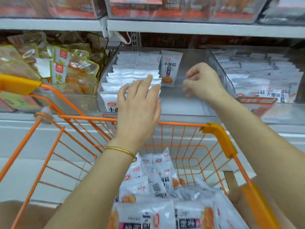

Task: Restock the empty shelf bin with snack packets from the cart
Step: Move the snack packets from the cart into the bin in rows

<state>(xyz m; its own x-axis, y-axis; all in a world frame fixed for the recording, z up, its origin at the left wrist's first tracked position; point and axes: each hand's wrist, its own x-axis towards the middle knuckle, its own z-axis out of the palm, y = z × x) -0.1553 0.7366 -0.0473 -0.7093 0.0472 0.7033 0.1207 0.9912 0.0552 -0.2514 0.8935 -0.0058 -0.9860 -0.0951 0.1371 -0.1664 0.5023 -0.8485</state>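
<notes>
A clear shelf bin sits in the middle of the shelf. Its left half holds rows of white snack packets standing on edge; one packet stands upright facing me at the rows' right side. The bin's right half is bare. My left hand reaches in with straight fingers touching the front rows. My right hand hovers over the bare half with fingers loosely curled, holding nothing. Below, the orange wire cart holds a heap of the same white packets.
A bin of white packets stands to the right, and a bin of clear yellow-edged packs to the left. An upper shelf overhangs the bins. The cart's rim lies between me and the shelf edge.
</notes>
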